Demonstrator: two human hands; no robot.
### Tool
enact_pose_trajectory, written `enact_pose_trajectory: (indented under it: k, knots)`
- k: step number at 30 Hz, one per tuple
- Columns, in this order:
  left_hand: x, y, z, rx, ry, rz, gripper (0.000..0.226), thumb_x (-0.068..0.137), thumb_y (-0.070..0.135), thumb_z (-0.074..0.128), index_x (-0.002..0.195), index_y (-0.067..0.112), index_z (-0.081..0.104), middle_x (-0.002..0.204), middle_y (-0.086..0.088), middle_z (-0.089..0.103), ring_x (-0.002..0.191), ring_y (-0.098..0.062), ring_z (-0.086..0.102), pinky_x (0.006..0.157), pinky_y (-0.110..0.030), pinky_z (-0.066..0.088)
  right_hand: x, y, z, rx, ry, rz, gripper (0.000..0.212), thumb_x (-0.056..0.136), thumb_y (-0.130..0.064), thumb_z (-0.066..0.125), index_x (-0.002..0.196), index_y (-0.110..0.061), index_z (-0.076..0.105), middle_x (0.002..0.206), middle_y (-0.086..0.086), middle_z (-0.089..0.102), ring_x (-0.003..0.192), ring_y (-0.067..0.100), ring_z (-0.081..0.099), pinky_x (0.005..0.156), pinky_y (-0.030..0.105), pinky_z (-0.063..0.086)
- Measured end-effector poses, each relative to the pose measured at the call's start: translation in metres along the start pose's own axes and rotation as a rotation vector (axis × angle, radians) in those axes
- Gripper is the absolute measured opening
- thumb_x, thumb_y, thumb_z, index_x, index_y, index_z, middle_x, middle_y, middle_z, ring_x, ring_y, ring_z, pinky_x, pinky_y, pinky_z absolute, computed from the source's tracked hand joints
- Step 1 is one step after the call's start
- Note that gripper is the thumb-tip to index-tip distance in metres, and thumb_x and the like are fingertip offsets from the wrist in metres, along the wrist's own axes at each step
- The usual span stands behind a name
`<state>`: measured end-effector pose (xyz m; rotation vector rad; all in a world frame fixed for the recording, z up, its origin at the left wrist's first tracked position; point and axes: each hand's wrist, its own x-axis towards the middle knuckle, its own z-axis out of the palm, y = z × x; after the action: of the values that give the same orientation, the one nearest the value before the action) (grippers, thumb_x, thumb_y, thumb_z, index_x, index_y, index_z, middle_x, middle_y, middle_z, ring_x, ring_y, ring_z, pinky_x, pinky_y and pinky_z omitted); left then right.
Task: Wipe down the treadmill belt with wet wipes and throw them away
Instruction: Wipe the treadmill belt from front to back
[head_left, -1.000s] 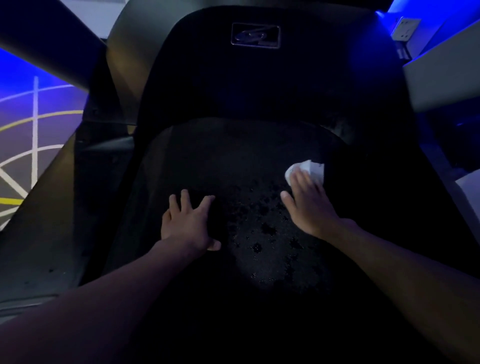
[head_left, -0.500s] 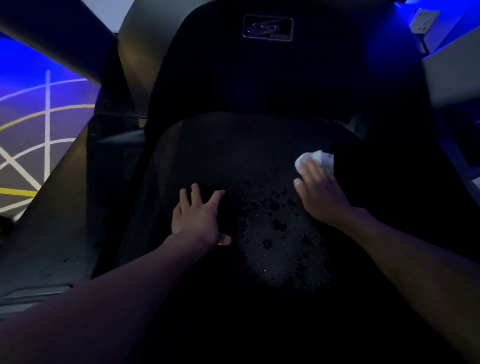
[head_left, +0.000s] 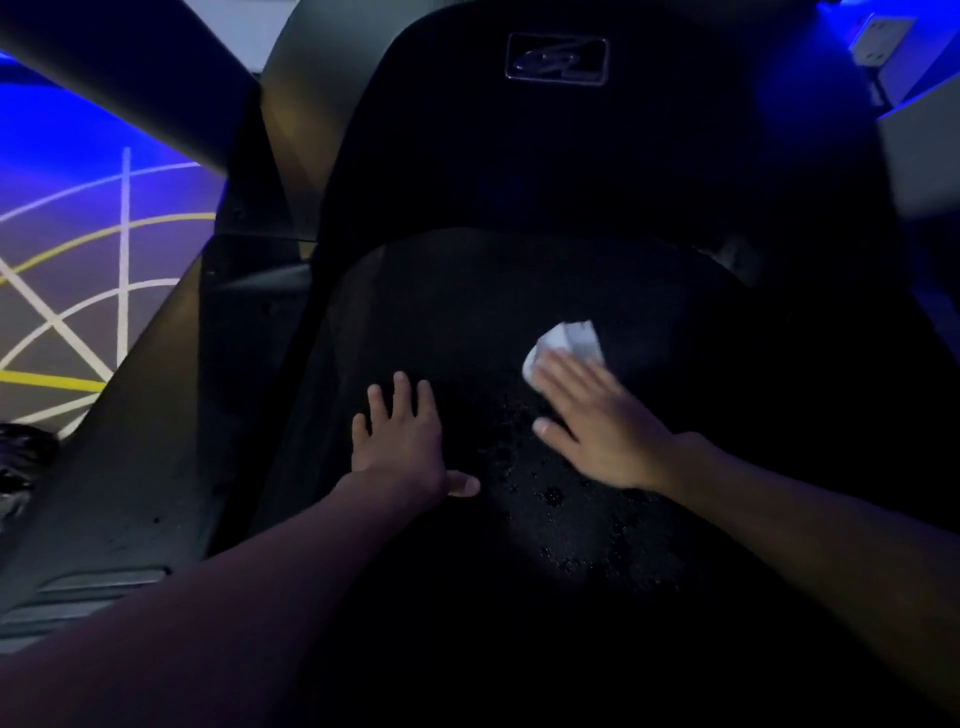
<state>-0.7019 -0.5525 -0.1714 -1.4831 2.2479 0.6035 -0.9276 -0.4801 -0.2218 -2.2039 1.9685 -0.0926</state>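
Observation:
The black treadmill belt (head_left: 467, 322) fills the middle of the view, with wet droplets shining near its centre. My right hand (head_left: 597, 426) lies flat with straight fingers and presses a crumpled white wet wipe (head_left: 569, 340) onto the belt, right of centre. Only the far part of the wipe shows beyond my fingertips. My left hand (head_left: 402, 441) rests flat on the belt to the left, fingers spread and holding nothing.
The dark motor cover with a logo badge (head_left: 556, 58) rises beyond the belt. A grey side rail (head_left: 130, 467) runs along the left. Beyond it lies flooring with white and yellow lines (head_left: 78, 312). A white wall socket (head_left: 880, 39) sits top right.
My right hand has slid the wipe a little toward the belt's centre. My left hand stays planted on the belt. The camera has shifted slightly.

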Motion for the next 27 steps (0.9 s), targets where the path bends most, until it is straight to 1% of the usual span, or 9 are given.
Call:
enact_pose_trajectory:
  k: [3,7,10,13,15,17,19,23,27]
  knots:
    - [0.001,-0.005,-0.003,0.030,-0.034,0.028,0.131,0.071,0.059,0.076,0.154,0.015,-0.015,0.160,-0.012,-0.024,0.147,-0.037,-0.016,0.121,-0.050,0.005,0.002,0.009,-0.005,0.025,-0.065,-0.065,0.073,0.097,-0.060,0.005,0.156,-0.016,0.008,0.163,0.000,-0.002,0.150,0.011,-0.007,0.123,0.039,0.001]
    - [0.002,-0.014,-0.014,0.166,-0.123,0.074,0.134,0.071,0.040,0.084,0.153,0.018,-0.019,0.159,-0.011,-0.026,0.148,-0.037,-0.014,0.119,-0.047,0.017,0.022,0.012,-0.004,0.037,-0.052,0.263,0.068,0.100,-0.054,0.010,0.155,-0.014,0.001,0.163,0.004,-0.008,0.149,0.015,-0.011,0.122,0.039,-0.005]
    - [0.001,-0.021,-0.014,0.210,-0.090,0.076,0.132,0.071,0.037,0.084,0.153,0.026,-0.018,0.159,-0.012,-0.026,0.148,-0.035,-0.013,0.119,-0.047,0.020,0.016,-0.024,0.001,-0.006,-0.049,0.051,0.075,0.096,-0.061,0.005,0.156,-0.015,0.001,0.163,0.003,-0.008,0.150,0.016,-0.011,0.122,0.038,-0.005]
    - [-0.002,-0.022,-0.014,0.211,-0.061,-0.042,0.131,0.070,0.042,0.084,0.151,0.036,-0.018,0.157,-0.022,-0.025,0.145,-0.047,-0.012,0.118,-0.056,0.013,0.011,-0.020,-0.004,-0.002,-0.100,-0.141,0.070,0.099,-0.057,0.012,0.156,-0.017,0.006,0.163,-0.001,-0.004,0.150,0.011,-0.008,0.123,0.037,-0.001]
    - [-0.004,-0.021,-0.014,0.157,-0.067,-0.106,0.132,0.070,0.041,0.084,0.154,0.025,-0.017,0.157,-0.024,-0.022,0.145,-0.050,-0.010,0.118,-0.058,0.012,0.021,-0.004,-0.006,0.028,-0.046,0.003,0.070,0.099,-0.055,0.012,0.156,-0.015,0.013,0.164,0.002,0.005,0.150,0.013,-0.002,0.123,0.040,0.003]
    - [-0.006,-0.021,-0.013,0.139,-0.044,-0.124,0.132,0.069,0.040,0.085,0.154,0.011,-0.012,0.158,-0.026,-0.018,0.145,-0.048,-0.009,0.118,-0.056,0.014,0.031,-0.002,-0.005,0.041,-0.061,0.198,0.072,0.097,-0.056,0.006,0.156,-0.015,0.004,0.164,0.002,-0.004,0.150,0.014,-0.009,0.122,0.037,-0.006]
    - [-0.007,-0.020,-0.011,0.130,-0.032,-0.141,0.131,0.069,0.040,0.085,0.153,0.006,-0.009,0.156,-0.030,-0.016,0.146,-0.048,-0.008,0.119,-0.054,0.015,0.033,-0.024,-0.001,0.021,-0.057,0.150,0.077,0.093,-0.061,0.000,0.156,-0.016,0.000,0.163,0.002,-0.008,0.149,0.015,-0.013,0.121,0.036,-0.009]
    - [-0.008,-0.019,-0.010,0.111,-0.024,-0.166,0.127,0.072,0.038,0.084,0.153,0.002,-0.007,0.157,-0.031,-0.012,0.146,-0.049,-0.006,0.119,-0.052,0.015,0.028,-0.039,-0.006,0.047,-0.145,-0.170,0.070,0.097,-0.059,0.008,0.155,-0.021,0.000,0.161,-0.006,-0.012,0.147,0.005,-0.018,0.121,0.031,-0.011]
    - [-0.009,-0.026,-0.008,0.063,-0.016,-0.137,0.127,0.071,0.036,0.085,0.151,-0.005,-0.005,0.158,-0.028,-0.013,0.147,-0.045,-0.007,0.120,-0.051,0.015,0.051,-0.023,-0.001,0.019,-0.038,0.137,0.079,0.092,-0.061,-0.001,0.156,-0.015,0.006,0.164,0.002,-0.002,0.150,0.014,-0.008,0.123,0.042,-0.001]
